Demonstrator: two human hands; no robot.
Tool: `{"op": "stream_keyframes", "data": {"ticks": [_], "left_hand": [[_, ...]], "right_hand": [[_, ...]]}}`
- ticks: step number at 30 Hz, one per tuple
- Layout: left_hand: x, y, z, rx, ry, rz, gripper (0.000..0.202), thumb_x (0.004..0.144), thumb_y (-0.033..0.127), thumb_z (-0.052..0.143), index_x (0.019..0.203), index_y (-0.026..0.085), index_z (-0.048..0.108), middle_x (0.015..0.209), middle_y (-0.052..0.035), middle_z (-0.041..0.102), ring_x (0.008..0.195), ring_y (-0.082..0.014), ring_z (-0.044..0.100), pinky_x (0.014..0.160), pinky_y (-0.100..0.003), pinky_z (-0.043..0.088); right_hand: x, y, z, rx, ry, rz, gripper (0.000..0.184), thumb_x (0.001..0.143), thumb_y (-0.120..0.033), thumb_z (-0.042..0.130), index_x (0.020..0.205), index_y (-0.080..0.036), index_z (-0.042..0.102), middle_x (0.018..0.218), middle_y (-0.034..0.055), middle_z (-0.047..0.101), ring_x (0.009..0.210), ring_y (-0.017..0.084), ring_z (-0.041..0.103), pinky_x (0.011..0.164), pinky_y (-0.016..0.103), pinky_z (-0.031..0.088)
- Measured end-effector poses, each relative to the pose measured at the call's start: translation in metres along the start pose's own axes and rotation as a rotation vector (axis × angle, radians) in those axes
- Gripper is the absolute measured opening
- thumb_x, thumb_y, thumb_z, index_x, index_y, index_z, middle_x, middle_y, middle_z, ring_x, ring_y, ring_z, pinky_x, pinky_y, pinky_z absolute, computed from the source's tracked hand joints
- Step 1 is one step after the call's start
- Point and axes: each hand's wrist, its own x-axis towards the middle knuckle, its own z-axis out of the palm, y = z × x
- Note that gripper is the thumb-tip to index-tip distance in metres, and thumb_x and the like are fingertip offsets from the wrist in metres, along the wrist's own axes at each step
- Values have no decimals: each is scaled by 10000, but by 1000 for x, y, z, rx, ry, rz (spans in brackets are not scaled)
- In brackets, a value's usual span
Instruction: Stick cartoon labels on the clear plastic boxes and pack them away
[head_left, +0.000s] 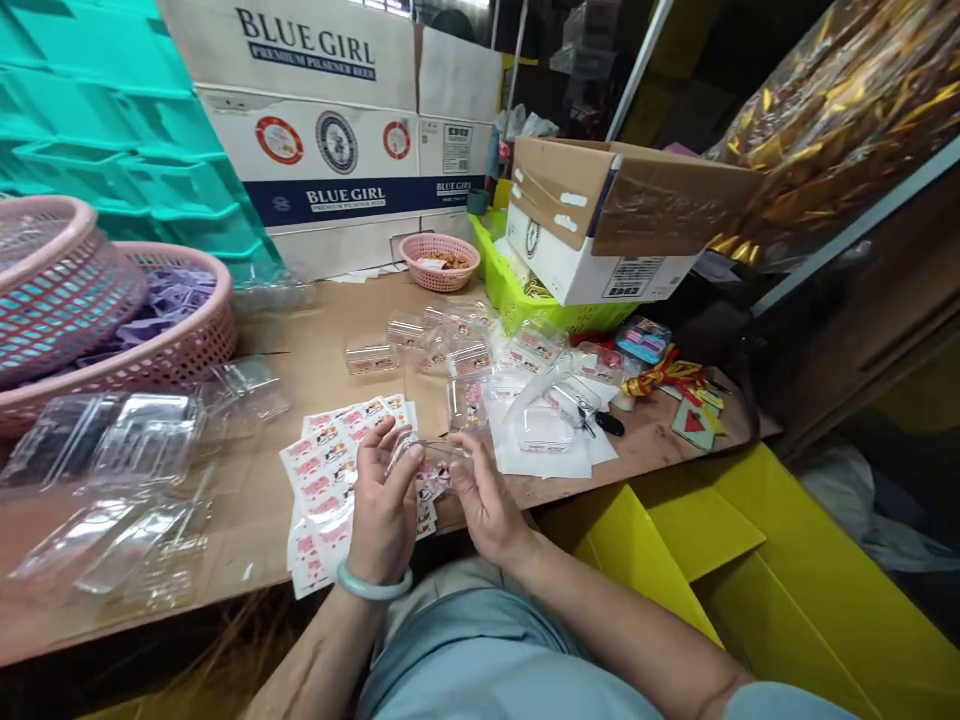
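Both my hands grip one small clear plastic box (433, 462) above the table's front edge. My left hand (386, 500) has its thumb on the near side, and my right hand (487, 495) closes on the other end. Beneath and left of them lie sticker sheets (319, 490) with rows of pink lettering and small cartoon figures. Past my fingers, several clear boxes bearing stickers (469, 358) are grouped on the cardboard-covered table. One more clear box (546, 428) rests on white paper (517, 455) to the right.
Empty clear plastic cases (146, 435) and pink baskets (172, 345) stand at left. Behind are a small pink basket (440, 262), a lime-green basket (517, 290) and an open carton (622, 215). Black-handled keys (609, 423) lie right. A yellow box (765, 570) stands below the table.
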Motion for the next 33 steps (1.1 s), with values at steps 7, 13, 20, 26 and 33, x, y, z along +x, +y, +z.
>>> {"op": "stream_keyframes", "data": {"ticks": [7,13,20,26,33], "left_hand": [[4,-17,31,5,-280,-516,335,674,283,742,960,173,607,922,-33,646,720,-149,608,662,-283,490],[-3,-59,68,-198,-158,-702,454,693,212,737,1106,201,548,953,-29,672,793,-158,644,750,-300,513],[9,-63,79,-220,-223,-762,507,755,229,697,1236,219,536,994,-58,682,706,-139,638,679,-286,521],[18,-76,88,-308,-200,-732,410,738,200,701,1132,157,597,836,-31,652,661,-117,625,659,-261,543],[27,-61,94,-138,-70,-597,76,755,139,644,816,98,659,773,-46,640,628,-115,615,596,-230,540]], "right_hand": [[10,59,-124,-689,12,-170,551,804,-347,680,1320,-248,514,1346,109,552,1291,354,426,1099,631,254],[15,86,-133,-828,9,-134,601,747,-265,668,1316,-187,490,1243,149,569,1262,345,435,1132,636,160],[-8,71,-119,-552,-90,-175,687,821,-213,558,1456,-230,294,1415,106,456,1347,278,356,1150,523,270],[-1,73,-132,-447,2,-196,636,821,-123,473,1430,-224,322,1467,97,399,1380,250,318,1138,496,313],[33,123,-171,-718,381,99,673,715,-328,709,1317,-174,452,1274,171,553,1280,397,401,1080,681,219]]}}
